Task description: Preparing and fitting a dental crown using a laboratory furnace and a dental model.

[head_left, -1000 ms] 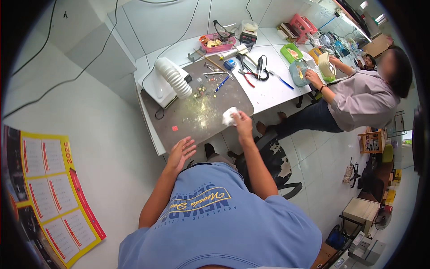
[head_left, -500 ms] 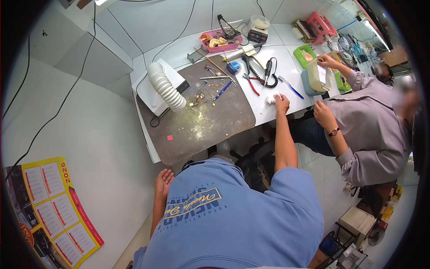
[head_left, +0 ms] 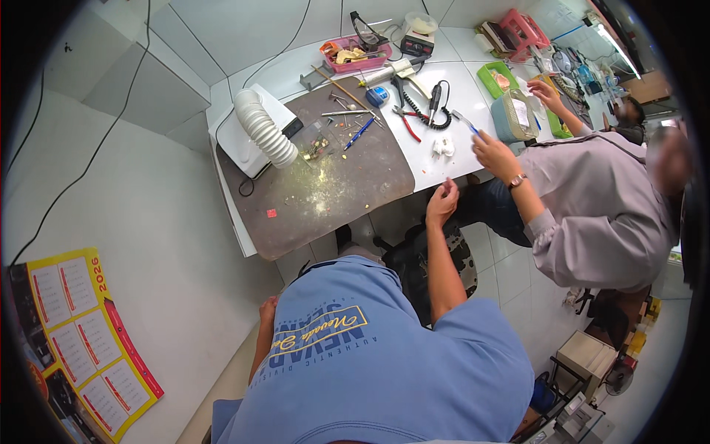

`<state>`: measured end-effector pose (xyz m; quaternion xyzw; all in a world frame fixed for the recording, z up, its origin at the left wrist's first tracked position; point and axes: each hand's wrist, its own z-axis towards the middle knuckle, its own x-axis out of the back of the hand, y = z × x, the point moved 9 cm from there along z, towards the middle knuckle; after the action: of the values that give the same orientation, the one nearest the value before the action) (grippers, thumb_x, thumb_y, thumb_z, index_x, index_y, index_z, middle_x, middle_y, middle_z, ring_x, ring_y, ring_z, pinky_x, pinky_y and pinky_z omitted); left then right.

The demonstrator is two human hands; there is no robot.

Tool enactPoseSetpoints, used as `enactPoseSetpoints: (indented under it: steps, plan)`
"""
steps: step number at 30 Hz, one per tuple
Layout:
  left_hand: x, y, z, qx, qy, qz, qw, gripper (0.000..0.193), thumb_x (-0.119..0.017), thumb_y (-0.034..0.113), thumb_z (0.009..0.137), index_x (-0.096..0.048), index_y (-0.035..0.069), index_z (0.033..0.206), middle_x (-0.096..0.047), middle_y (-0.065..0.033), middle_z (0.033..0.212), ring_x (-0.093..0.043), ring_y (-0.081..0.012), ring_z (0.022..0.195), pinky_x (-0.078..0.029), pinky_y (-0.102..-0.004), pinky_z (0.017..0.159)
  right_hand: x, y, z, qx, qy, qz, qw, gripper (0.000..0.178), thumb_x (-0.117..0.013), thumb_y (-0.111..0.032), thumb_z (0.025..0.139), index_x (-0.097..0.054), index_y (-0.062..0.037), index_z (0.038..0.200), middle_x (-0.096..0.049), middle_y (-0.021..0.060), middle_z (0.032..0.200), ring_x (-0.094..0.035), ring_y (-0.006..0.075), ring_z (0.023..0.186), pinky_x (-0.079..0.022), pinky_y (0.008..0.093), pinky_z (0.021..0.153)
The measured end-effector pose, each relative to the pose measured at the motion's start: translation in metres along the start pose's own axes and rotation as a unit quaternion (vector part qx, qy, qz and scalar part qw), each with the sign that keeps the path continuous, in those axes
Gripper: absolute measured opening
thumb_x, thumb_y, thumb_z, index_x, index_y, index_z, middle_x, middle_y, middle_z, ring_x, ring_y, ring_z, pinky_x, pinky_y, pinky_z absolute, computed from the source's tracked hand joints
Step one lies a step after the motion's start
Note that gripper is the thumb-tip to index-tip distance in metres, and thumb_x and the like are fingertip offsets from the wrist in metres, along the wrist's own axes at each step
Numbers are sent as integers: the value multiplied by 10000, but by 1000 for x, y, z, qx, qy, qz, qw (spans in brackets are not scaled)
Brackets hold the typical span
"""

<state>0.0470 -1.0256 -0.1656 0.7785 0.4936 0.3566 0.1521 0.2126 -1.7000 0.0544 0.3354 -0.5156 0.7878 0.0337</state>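
Note:
My right hand (head_left: 442, 203) hangs just off the front edge of the workbench, its fingers loosely curled and nothing visible in them. Beyond it, a crumpled white lump (head_left: 443, 147), perhaps tissue, lies on the white tabletop, apart from my fingers. At my left side, my left hand (head_left: 270, 305) is low by my hip, mostly hidden by my shirt, and its fingers cannot be made out. A co-worker's hand (head_left: 496, 157) on the right holds a slim blue-handled tool (head_left: 466, 123) over the tabletop.
A dusty brown mat (head_left: 370, 177) carries a blue pen (head_left: 359, 133) and metal tools. A white hose (head_left: 265, 129) arches over it. Red-handled pliers (head_left: 408, 124), a corded handpiece (head_left: 435, 100) and a blue-grey bin (head_left: 510, 122) stand farther right. A black chair (head_left: 414, 270) sits below.
My right hand has let go of the white lump and drawn back off the bench. My left hand has dropped lower. The co-worker has picked up the blue-handled tool from the tabletop.

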Motion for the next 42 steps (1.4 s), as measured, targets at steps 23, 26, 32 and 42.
enactPoseSetpoints:
  steps: [23, 26, 32, 42]
  plan:
    - [-16, -173, -172, 71, 54, -66, 994, 223, -581, 244, 927, -644, 48, 1011, -685, -62, 811, -645, -129, 666, -504, -268, 560, -19, 8, -416, 128, -616, -160, 760, 265, -592, -248, 865, -710, -72, 1024, -712, 174, 967, -670, 360, 947, -517, 444, 865]
    - [-14, -211, -200, 17, 103, 3, 995, 223, -600, 216, 879, -653, 35, 998, -691, -75, 774, -652, -146, 643, -512, -283, 552, -19, 14, -435, 156, -630, -164, 743, 258, -590, -242, 860, -715, -78, 1015, -712, 177, 955, -671, 364, 938, -518, 447, 861]
    - [-26, -247, -265, 123, 226, -77, 963, 256, -661, 69, 711, -683, 38, 964, -678, -80, 703, -645, -164, 591, -519, -315, 567, -17, 64, -488, 202, -702, -201, 653, 236, -585, -222, 831, -723, -89, 969, -712, 167, 959, -668, 376, 937, -524, 444, 854]
    - [-87, -282, -362, 152, 234, -214, 936, 226, -712, 89, 751, -673, -27, 941, -699, -94, 727, -660, -153, 620, -531, -273, 587, 30, 103, -520, 255, -671, -195, 668, 236, -593, -246, 819, -738, -126, 961, -701, 182, 993, -661, 395, 945, -522, 468, 869]
